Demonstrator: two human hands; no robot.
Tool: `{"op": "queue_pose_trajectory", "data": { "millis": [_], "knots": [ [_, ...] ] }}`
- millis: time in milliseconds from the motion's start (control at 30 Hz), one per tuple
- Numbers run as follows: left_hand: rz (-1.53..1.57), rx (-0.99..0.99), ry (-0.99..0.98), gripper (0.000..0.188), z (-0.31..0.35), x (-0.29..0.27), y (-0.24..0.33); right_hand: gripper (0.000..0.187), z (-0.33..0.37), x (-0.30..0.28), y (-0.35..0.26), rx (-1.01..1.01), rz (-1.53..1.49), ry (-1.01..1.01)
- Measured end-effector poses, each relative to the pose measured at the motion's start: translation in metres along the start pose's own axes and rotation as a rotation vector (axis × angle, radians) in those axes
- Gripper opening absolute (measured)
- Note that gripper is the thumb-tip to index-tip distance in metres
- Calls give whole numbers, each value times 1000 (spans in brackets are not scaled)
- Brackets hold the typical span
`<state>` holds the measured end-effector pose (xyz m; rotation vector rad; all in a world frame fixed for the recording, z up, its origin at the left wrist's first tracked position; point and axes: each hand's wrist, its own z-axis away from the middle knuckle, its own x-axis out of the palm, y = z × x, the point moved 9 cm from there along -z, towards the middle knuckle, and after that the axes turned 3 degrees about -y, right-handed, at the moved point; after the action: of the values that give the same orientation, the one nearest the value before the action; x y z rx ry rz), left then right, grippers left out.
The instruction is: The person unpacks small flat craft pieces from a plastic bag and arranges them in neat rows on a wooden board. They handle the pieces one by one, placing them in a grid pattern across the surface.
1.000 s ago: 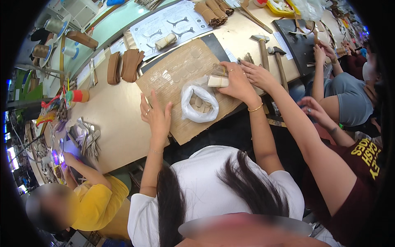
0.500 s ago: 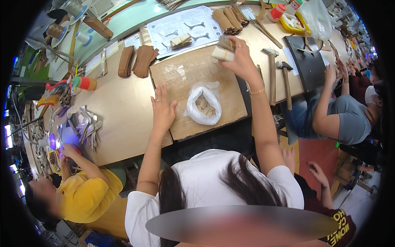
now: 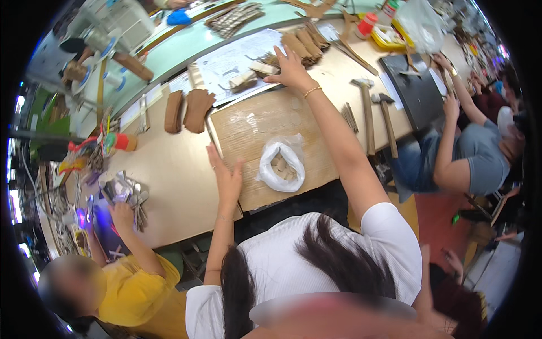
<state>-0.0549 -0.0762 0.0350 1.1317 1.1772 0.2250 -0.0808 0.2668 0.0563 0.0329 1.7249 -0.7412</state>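
Small cream-and-brown bundles [image 3: 243, 80] found lying close together on the white printed sheet [image 3: 217, 56], toward the far side of the pale wooden bench [image 3: 161, 186]; exact number and any binding not clear through blur and cover by fingers. Placement there probably meant to keep them off the near working area: directly in front, a flat brown cardboard board [image 3: 310, 155] with a glossy face, bearing thin clear oval pieces [image 3: 296, 104] and a white plastic bag [image 3: 266, 177]. Bag mouth rolled outward and wide, likely for easy reach to the beige pieces [image 3: 282, 167] inside.

Right hand [image 3: 292, 72]: arm stretched far forward across the right part of the board, palm downward, fingers spread, thumb pointing left toward the bundles. Grip wide, nothing seen held; contact with the nearest bundle not possible to tell. Left hand [image 3: 227, 183]: forearm rising from the near side, fingers directed forward along the left edge of the board, thumb apart. Grip loose and wide, nothing held; possibly placed to steady the board, pressure not verifiable.

Right of the outstretched forearm: two wooden-handled hammers [image 3: 366, 116], laid side by side, handles toward the near edge, presumably for quick pick-up.
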Motion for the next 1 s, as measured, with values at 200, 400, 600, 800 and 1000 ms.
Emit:
{"op": "queue_pose_trajectory", "data": {
  "millis": [200,400,600,800,1000],
  "knots": [
    [164,-75,-2,82,6,-10,-12,77,118,-108,60,27,-136,107],
    [146,-25,-31,79,8,-10,5,79,219,-95,109,358,-86,-43],
    [102,-62,2,80,27,-18,11,69,231,-73,121,439,-140,81],
    [71,-97,90,81,36,-42,8,44,231,-87,139,492,-235,165],
    [193,2,94,76,26,-40,43,45,240,-87,120,523,-1077,141]
  ]
}}
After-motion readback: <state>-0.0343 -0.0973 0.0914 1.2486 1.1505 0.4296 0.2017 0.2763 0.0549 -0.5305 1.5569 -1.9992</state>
